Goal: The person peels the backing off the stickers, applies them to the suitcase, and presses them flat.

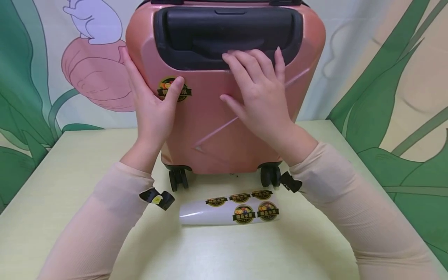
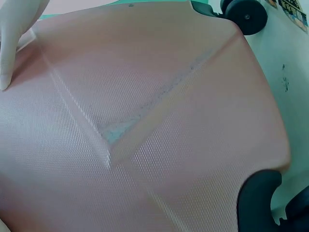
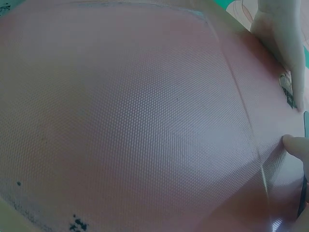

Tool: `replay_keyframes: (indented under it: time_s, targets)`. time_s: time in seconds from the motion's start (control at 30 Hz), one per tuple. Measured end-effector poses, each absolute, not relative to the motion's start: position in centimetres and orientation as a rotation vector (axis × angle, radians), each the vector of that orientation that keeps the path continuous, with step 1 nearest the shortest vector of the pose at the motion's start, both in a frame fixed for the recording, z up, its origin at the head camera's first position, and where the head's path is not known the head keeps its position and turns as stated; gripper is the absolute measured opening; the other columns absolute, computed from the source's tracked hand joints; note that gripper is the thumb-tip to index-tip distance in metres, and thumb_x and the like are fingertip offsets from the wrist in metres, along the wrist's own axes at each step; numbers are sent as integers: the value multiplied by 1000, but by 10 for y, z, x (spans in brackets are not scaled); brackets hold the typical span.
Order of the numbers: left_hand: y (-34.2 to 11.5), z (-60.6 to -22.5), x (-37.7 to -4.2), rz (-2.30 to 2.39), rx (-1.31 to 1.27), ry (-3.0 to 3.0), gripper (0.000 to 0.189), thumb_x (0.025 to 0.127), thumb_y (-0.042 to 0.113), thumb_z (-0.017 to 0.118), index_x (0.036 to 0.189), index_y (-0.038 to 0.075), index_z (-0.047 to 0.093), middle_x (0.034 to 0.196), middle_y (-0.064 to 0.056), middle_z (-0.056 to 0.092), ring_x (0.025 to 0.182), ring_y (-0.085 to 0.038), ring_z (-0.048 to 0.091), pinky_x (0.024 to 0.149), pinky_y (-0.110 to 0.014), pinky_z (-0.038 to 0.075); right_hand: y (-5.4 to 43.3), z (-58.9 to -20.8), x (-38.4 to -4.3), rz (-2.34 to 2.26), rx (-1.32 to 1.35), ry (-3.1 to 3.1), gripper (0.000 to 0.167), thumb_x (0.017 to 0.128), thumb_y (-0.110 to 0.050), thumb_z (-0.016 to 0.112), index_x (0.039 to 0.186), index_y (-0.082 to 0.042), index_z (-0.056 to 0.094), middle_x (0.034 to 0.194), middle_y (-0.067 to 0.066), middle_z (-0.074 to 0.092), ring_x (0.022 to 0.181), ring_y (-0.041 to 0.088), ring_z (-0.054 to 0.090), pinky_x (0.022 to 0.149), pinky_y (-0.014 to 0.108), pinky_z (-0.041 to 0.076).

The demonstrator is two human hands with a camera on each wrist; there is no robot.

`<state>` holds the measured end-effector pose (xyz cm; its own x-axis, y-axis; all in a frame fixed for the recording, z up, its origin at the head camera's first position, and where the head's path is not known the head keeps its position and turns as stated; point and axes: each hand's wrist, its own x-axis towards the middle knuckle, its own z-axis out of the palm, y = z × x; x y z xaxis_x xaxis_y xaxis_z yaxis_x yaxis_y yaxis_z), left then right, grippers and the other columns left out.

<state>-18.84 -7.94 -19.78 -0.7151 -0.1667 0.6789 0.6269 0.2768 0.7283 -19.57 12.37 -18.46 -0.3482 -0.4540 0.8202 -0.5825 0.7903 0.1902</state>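
Note:
A pink hard-shell suitcase [image 1: 217,116] stands upright on its black wheels in the head view. My left hand [image 1: 154,105] rests against its left side, fingers along the edge and thumb stretched over the front. Under that thumb is a round fruit sticker [image 1: 164,86], partly covered. My right hand [image 1: 262,89] lies in front of the shell with spread fingers, their tips at the lower rim of the black handle recess [image 1: 227,35]. Its thumb points left, close to the shell. In the right wrist view, the left hand [image 3: 282,43] reaches down to the sticker [image 3: 287,89].
A glossy white sticker sheet [image 1: 206,214] with several round fruit stickers lies on the pale table [image 1: 224,252] in front of the suitcase. Behind stands a backdrop [image 1: 371,77] painted with plants. Black straps [image 1: 157,197] sit on both sleeves.

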Motion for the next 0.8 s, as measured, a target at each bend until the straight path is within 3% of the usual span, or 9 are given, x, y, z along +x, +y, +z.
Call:
replay_keyframes:
  time_s: [0.23, 0.37, 0.47, 0.57, 0.63, 0.8]
  targets:
    - [-88, -199, -191, -1604, -475, -1855, 74, 96, 24, 43, 146, -3, -4, 154, -7, 6, 135, -1, 12, 107, -19, 19, 122, -184, -196, 159, 770, -2008, 54, 88, -33, 63, 133, -5, 49, 130, 12, 50, 121, 30, 38, 110, 48, 0]
    - [-88, -203, -194, -1612, -534, -1838, 106, 83, 45, 64, 147, 0, -7, 154, -2, 9, 133, -1, 17, 106, -23, 24, 123, -185, -196, 156, 763, -2006, 54, 87, -32, 64, 132, -5, 50, 130, 12, 51, 120, 30, 38, 110, 48, 0]
    - [-88, -206, -194, -1510, -528, -1878, 126, 68, 46, 79, 147, -1, -7, 153, -2, 9, 132, 1, 17, 107, -23, 22, 123, -186, -197, 159, 764, -2003, 54, 87, -32, 65, 132, -5, 50, 129, 12, 51, 120, 30, 39, 110, 48, 1]
    - [-89, -207, -194, -1401, -489, -1921, 121, 69, 29, 82, 146, -3, -6, 154, -4, 7, 133, 3, 14, 108, -22, 18, 121, -186, -198, 167, 772, -1997, 54, 87, -32, 65, 132, -5, 50, 129, 12, 51, 120, 30, 39, 110, 48, 1]
    - [-92, -208, -196, -1386, -475, -1941, 117, 72, 24, 80, 146, -1, -6, 153, -2, 9, 132, 2, 16, 106, -22, 22, 119, -187, -200, 170, 777, -1995, 54, 87, -32, 64, 132, -5, 50, 129, 11, 51, 120, 29, 39, 110, 48, 1]
    - [-103, -220, -212, -1306, -481, -1951, 102, 85, 48, 60, 147, 1, -6, 154, -2, 5, 135, -1, 9, 107, -23, 21, 117, -187, -201, 170, 777, -1999, 54, 88, -32, 63, 133, -6, 50, 130, 11, 51, 121, 29, 38, 110, 47, -1]
